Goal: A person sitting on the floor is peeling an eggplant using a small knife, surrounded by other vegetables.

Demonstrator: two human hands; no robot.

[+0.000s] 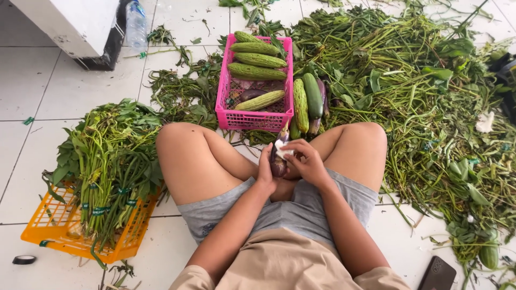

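Your own lap fills the bottom of the view, tan shirt and grey shorts, with both bare knees raised and spread; between them your two hands meet over a dark purple eggplant (278,161); your left hand (265,167) wraps its fingers around the eggplant's left side and grips it upright; your right hand (307,161) curls over the other side, thumb and fingertips pinching a small white scrap (282,149) against the eggplant's upper part.

Just beyond your hands, on the white tiled floor (70,80), stands a pink plastic basket (252,119); inside it lie several ridged bitter gourds (256,71), stacked crosswise, and a dark eggplant shows through beneath them; leaning against the basket's right wall are another bitter gourd (300,104), a smooth green cucumber (313,95) and a further purple eggplant (322,91).

To your left, beside your left knee, an orange crate (80,241) holds bundles of leafy water spinach (110,156), their stems tied with green bands and hanging over the crate's near edge; a small roll of dark tape (24,260) lies on the tiles near the crate's corner.

To your right a broad loose heap of green stems and leaves (424,91) spreads across the floor, well past your right knee; a dark phone (438,274) lies at the bottom edge near it; a clear plastic bottle (136,24) stands at the top left beside a white block.
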